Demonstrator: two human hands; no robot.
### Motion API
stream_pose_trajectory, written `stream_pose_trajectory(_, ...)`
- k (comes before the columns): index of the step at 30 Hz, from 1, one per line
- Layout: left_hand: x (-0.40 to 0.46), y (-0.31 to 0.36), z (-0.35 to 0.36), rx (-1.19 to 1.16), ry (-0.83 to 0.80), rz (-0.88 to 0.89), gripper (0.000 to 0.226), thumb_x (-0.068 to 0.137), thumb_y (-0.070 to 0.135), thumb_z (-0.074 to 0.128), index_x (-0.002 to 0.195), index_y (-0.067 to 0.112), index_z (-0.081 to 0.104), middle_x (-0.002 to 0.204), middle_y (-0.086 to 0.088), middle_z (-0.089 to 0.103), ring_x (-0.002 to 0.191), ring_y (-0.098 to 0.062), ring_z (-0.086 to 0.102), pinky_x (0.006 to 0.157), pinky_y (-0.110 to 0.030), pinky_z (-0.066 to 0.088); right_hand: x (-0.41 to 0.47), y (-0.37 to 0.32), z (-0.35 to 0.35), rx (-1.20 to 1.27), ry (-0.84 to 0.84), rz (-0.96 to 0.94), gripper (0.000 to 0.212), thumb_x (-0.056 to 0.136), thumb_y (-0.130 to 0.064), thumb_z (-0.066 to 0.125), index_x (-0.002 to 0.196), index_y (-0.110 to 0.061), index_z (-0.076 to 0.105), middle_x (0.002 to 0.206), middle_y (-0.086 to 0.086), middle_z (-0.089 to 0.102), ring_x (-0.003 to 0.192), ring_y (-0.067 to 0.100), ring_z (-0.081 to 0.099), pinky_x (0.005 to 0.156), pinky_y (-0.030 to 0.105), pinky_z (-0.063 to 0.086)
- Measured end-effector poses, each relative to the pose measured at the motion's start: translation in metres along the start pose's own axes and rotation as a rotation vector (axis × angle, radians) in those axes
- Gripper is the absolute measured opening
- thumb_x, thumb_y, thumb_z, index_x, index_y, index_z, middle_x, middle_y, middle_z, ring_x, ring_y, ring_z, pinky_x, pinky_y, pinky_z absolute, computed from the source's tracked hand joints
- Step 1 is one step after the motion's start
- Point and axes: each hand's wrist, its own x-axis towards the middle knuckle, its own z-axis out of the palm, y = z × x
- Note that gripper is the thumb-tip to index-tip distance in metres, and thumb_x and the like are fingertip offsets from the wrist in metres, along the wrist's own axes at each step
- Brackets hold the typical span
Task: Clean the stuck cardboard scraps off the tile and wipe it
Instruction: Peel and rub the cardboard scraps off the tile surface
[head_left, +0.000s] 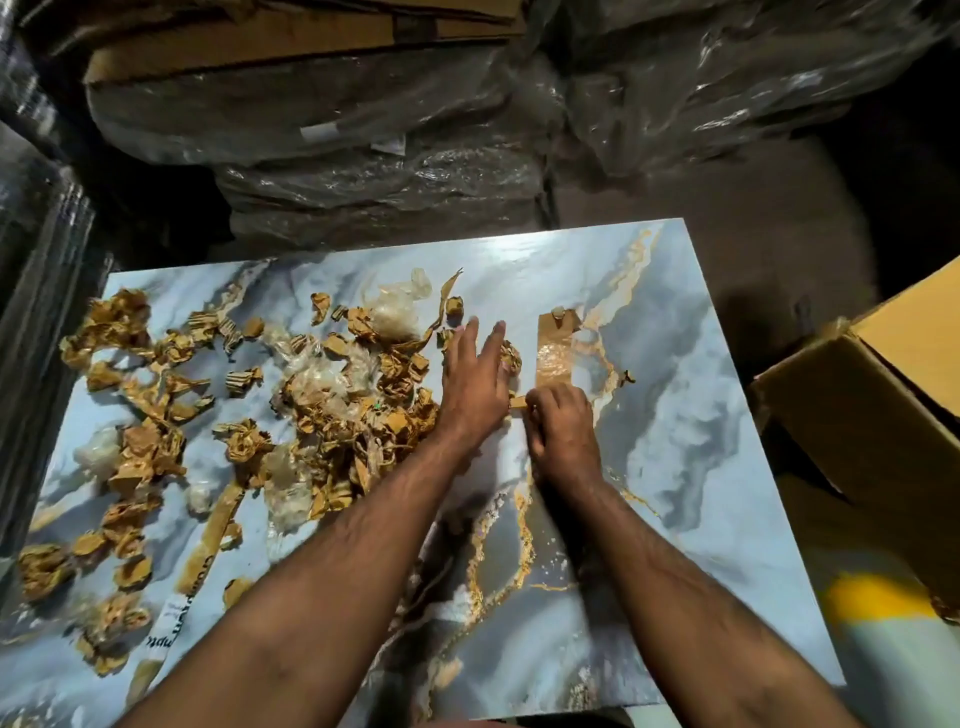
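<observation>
Glossy blue-grey marbled tile lies flat; torn cardboard scraps litter its left half, one brown strip stuck mid-tile

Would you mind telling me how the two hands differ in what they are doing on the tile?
The left hand lies flat with straight fingers, pressing on the tile; the right hand is curled, pinching the near end of a stuck cardboard strip. The left hand holds nothing. Both hands are bare.
</observation>
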Motion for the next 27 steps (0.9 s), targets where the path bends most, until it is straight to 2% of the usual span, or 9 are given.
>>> stream_pose_trajectory(4, 0.017, -0.003, 0.018, 0.226, -0.239, 0.041, 0.066, 0.104, 0.031, 0.04, 0.157, 0.025, 0.001, 0.163, -0.011, -0.015, 0.15, -0.031, -0.011, 0.122, -0.047, 0.0, -0.004, 0.008, -0.004, -0.024, -0.016, 0.025, 0.031, 0.092, -0.014, 0.056, 0.123, -0.015, 0.058, 0.107, 0.006, 0.059, 0.096, 0.026, 0.048, 0.085, 0.041, 0.04)
stream_pose_trajectory(7, 0.018, -0.006, 0.034, 0.236, -0.211, 0.033, 0.062, 0.103, 0.026, 0.042, 0.157, 0.02, 0.012, 0.164, -0.009, -0.012, 0.151, -0.031, -0.004, 0.123, -0.045, 0.011, -0.004, 0.006, -0.009, -0.099, 0.012, 0.096, 0.014, 0.094, -0.03, 0.052, 0.1, -0.021, 0.062, 0.098, 0.001, 0.055, 0.096, 0.025, 0.046, 0.086, 0.041, 0.032)
stream_pose_trajectory(12, 0.02, -0.009, 0.034, -0.012, -0.157, 0.009, 0.054, 0.103, 0.023, 0.045, 0.153, 0.022, 0.028, 0.165, -0.003, -0.002, 0.151, -0.024, 0.005, 0.122, -0.042, 0.018, 0.005, 0.005, -0.01, -0.112, -0.031, 0.184, 0.034, 0.086, -0.057, 0.057, 0.089, -0.025, 0.047, 0.117, 0.001, 0.036, 0.116, 0.024, 0.035, 0.105, 0.047, 0.03)
stream_pose_trajectory(15, 0.02, -0.015, 0.03, -0.118, -0.146, 0.04, 0.051, 0.102, 0.023, 0.043, 0.152, 0.022, 0.033, 0.165, -0.001, 0.004, 0.151, -0.02, 0.011, 0.122, -0.041, 0.015, 0.015, 0.012, -0.004, -0.058, -0.042, 0.007, 0.056, 0.077, -0.063, 0.061, 0.108, -0.02, 0.042, 0.141, 0.012, 0.029, 0.134, 0.033, 0.03, 0.112, 0.058, 0.024)
stream_pose_trajectory(18, 0.022, -0.004, 0.028, -0.202, -0.191, -0.016, 0.06, 0.101, 0.021, 0.037, 0.157, 0.023, 0.016, 0.164, -0.002, 0.013, 0.15, -0.015, 0.016, 0.124, -0.042, 0.006, 0.036, 0.009, 0.004, -0.108, -0.079, -0.128, 0.082, 0.075, -0.062, 0.059, 0.142, -0.021, 0.033, 0.159, 0.01, 0.009, 0.145, 0.03, 0.022, 0.111, 0.052, 0.018)
stream_pose_trajectory(20, 0.023, 0.004, 0.023, -0.308, -0.203, -0.114, 0.064, 0.101, 0.022, 0.034, 0.157, 0.025, 0.005, 0.162, -0.003, 0.022, 0.147, -0.017, 0.025, 0.123, -0.039, 0.011, 0.056, 0.0, 0.009, -0.114, -0.112, -0.091, 0.083, 0.079, -0.05, 0.059, 0.152, -0.025, 0.027, 0.16, 0.01, 0.019, 0.142, 0.026, 0.029, 0.108, 0.053, 0.025)
stream_pose_trajectory(22, 0.023, 0.004, 0.015, -0.286, -0.13, -0.151, 0.067, 0.098, 0.03, 0.033, 0.157, 0.023, 0.003, 0.162, -0.006, 0.02, 0.148, -0.02, 0.019, 0.122, -0.042, 0.015, 0.073, -0.006, 0.015, -0.106, -0.121, -0.049, 0.067, 0.083, -0.045, 0.052, 0.146, -0.028, 0.039, 0.15, 0.006, 0.039, 0.134, 0.024, 0.04, 0.104, 0.051, 0.03)
stream_pose_trajectory(24, 0.024, -0.002, 0.003, -0.115, 0.063, -0.068, 0.068, 0.094, 0.032, 0.036, 0.156, 0.014, 0.015, 0.163, -0.009, 0.014, 0.151, -0.021, 0.009, 0.123, -0.043, 0.009, 0.084, -0.01, 0.019, -0.114, -0.114, -0.068, 0.054, 0.083, -0.043, 0.048, 0.135, -0.029, 0.051, 0.138, 0.002, 0.05, 0.128, 0.024, 0.045, 0.103, 0.05, 0.03)
stream_pose_trajectory(27, 0.045, -0.016, -0.017, 0.132, 0.365, -0.11, 0.061, 0.089, 0.033, 0.047, 0.147, 0.016, 0.038, 0.161, -0.015, 0.019, 0.149, -0.029, 0.01, 0.122, -0.05, 0.008, 0.092, -0.011, 0.021, -0.095, -0.101, -0.105, 0.053, 0.076, -0.03, 0.067, 0.127, -0.027, 0.055, 0.13, 0.002, 0.053, 0.124, 0.025, 0.045, 0.105, 0.051, 0.031)
